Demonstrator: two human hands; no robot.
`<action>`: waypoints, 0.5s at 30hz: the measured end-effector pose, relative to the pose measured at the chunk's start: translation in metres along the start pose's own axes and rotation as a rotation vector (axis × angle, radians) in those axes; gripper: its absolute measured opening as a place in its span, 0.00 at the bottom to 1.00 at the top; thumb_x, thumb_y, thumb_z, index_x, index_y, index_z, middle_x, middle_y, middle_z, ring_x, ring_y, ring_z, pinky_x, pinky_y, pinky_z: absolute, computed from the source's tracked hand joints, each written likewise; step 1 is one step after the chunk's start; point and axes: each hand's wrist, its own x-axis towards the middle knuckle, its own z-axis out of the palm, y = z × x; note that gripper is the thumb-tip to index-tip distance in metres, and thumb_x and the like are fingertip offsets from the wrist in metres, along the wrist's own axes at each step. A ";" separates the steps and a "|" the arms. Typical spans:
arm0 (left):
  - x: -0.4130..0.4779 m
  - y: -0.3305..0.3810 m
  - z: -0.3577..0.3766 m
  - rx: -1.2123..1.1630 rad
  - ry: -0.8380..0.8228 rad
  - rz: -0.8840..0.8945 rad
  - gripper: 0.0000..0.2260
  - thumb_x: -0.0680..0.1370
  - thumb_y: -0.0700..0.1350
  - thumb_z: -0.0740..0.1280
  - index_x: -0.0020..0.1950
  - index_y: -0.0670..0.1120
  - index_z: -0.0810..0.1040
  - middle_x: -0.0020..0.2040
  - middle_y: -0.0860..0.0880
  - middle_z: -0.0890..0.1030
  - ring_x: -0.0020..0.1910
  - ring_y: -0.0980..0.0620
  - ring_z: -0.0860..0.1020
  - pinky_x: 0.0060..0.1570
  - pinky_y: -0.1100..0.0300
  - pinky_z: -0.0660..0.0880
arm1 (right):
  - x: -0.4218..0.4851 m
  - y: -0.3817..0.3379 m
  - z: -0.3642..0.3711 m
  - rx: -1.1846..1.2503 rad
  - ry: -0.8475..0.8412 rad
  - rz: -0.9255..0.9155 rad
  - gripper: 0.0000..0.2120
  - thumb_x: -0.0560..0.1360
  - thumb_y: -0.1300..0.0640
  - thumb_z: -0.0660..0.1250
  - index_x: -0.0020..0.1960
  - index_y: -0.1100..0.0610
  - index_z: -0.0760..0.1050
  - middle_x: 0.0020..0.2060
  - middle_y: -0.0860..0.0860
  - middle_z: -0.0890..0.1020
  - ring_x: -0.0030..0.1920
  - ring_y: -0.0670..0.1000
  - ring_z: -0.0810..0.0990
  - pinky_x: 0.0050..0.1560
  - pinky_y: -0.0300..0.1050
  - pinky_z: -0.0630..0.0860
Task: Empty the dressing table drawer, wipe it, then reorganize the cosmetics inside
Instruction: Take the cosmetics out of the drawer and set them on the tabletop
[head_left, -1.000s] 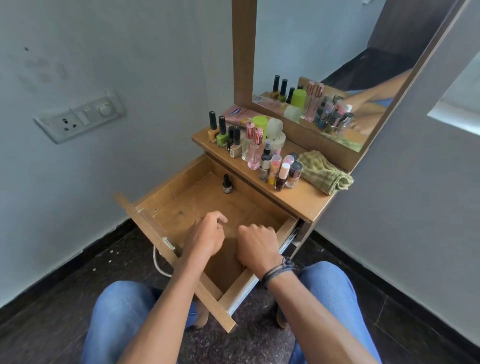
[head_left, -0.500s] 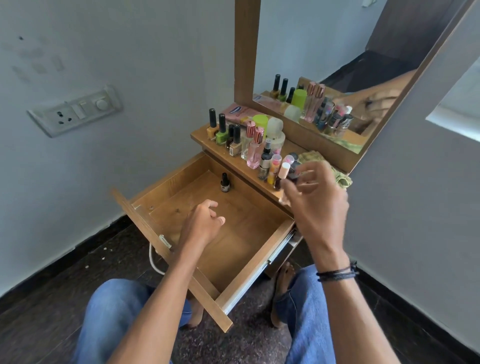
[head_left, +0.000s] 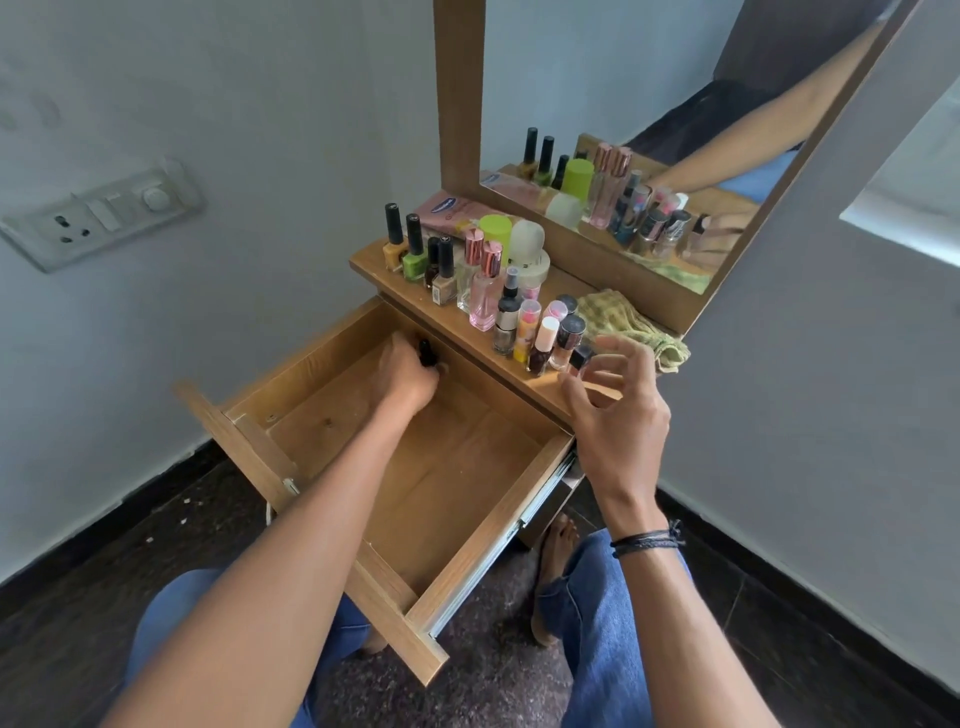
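I see the wooden bench (head_left: 566, 283) crowded with nail polish bottles (head_left: 415, 249) and perfume bottles (head_left: 485, 291), a crumpled green cloth (head_left: 628, 327) at its right end.

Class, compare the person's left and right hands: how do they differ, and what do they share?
The left hand reaches deep into the drawer; the right hand hovers by the shelf edge. The left hand's grip closes on a small dark bottle; the right hand's fingers are spread, holding nothing. Only the right wrist wears bands. Both are bare.
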 end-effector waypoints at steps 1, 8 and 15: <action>0.002 -0.001 0.002 -0.032 0.033 -0.008 0.26 0.77 0.47 0.73 0.72 0.46 0.68 0.70 0.45 0.74 0.68 0.41 0.74 0.62 0.45 0.75 | 0.000 0.002 0.000 0.000 -0.008 -0.001 0.21 0.74 0.59 0.77 0.62 0.50 0.73 0.46 0.44 0.83 0.48 0.41 0.84 0.50 0.45 0.83; 0.004 -0.010 0.007 -0.106 0.104 -0.003 0.16 0.77 0.48 0.74 0.62 0.47 0.76 0.62 0.46 0.80 0.61 0.42 0.77 0.58 0.47 0.77 | 0.000 0.008 -0.002 0.051 -0.076 -0.021 0.28 0.71 0.61 0.80 0.64 0.49 0.70 0.47 0.40 0.80 0.49 0.41 0.83 0.52 0.48 0.83; -0.013 -0.004 0.004 0.033 0.203 -0.008 0.14 0.79 0.51 0.71 0.63 0.49 0.79 0.60 0.44 0.82 0.59 0.38 0.80 0.52 0.46 0.79 | -0.003 0.012 -0.005 0.168 -0.109 -0.025 0.27 0.72 0.66 0.74 0.65 0.50 0.68 0.49 0.48 0.77 0.51 0.49 0.81 0.51 0.52 0.83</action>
